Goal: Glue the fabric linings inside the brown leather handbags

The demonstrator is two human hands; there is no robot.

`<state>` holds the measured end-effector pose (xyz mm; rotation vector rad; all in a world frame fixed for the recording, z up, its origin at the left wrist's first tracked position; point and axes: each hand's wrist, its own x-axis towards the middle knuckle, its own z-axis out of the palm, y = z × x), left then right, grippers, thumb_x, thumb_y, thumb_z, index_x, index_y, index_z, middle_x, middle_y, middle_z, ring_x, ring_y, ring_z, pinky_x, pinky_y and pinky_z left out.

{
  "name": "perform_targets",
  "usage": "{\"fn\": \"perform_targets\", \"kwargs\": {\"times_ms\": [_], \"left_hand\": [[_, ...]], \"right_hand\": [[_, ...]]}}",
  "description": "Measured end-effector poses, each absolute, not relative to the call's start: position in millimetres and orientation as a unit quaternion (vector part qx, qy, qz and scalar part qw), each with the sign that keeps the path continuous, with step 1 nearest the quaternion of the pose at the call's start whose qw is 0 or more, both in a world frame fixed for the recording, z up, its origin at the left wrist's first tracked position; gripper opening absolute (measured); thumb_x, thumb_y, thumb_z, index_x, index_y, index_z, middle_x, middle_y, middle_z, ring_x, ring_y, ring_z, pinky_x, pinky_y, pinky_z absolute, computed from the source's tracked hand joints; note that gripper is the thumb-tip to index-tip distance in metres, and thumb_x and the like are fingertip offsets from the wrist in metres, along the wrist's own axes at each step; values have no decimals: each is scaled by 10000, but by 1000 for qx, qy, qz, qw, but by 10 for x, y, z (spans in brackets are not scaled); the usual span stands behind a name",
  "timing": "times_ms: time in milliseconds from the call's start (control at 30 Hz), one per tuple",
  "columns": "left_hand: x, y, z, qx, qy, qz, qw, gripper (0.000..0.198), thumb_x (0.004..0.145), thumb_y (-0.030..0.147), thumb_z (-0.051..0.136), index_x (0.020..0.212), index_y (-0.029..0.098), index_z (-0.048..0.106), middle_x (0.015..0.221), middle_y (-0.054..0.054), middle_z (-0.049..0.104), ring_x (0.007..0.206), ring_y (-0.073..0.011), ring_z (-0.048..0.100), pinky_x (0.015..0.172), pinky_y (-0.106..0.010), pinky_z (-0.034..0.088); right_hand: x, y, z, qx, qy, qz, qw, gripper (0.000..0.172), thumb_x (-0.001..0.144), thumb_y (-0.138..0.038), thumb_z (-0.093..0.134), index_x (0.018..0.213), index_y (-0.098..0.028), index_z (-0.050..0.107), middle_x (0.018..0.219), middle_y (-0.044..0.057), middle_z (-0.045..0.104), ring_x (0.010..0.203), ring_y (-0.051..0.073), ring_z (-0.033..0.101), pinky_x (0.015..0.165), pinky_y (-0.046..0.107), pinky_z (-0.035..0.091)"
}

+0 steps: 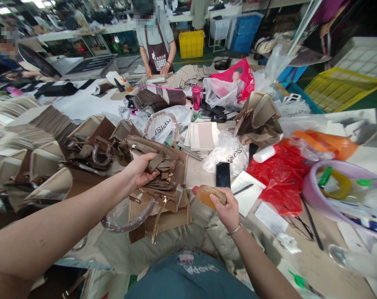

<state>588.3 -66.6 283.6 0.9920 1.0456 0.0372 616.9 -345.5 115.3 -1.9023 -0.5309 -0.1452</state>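
A brown handbag [172, 207] with gold fittings and a plastic-wrapped handle [129, 222] lies in front of me. My left hand [146, 168] is closed on the bag's bunched brown fabric [160, 162] near its opening. In my right hand [227, 207] is a squeeze bottle [209, 196] of amber liquid, tilted with its red-based nozzle pointing left. The nozzle tip is close to the bag's right edge; whether it touches I cannot tell. A gold zip pull [169, 178] hangs beside my left fingers.
More brown bags [54, 166] crowd the left. A black phone [223, 175], a notepad [243, 191] with a pen, red plastic [278, 178] and a purple basin [313, 182] lie to the right. Stacked panels [204, 136] sit behind. Across the table stands a person in an apron [157, 50].
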Motion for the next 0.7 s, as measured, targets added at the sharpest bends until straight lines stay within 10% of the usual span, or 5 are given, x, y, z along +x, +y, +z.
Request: {"fn": "perform_targets", "kwargs": {"times_ms": [700], "left_hand": [[5795,-648,2808,458,476,13,750,126,862,155,509,771,118,588,521,-39,631,309,-122,519,247,-164,378]], "right_hand": [[6052,-3447,1159,-820,-184,31,541,232,766,-393,647,897,-200,648,877,44,688,811,193,642,792,329,527]]}}
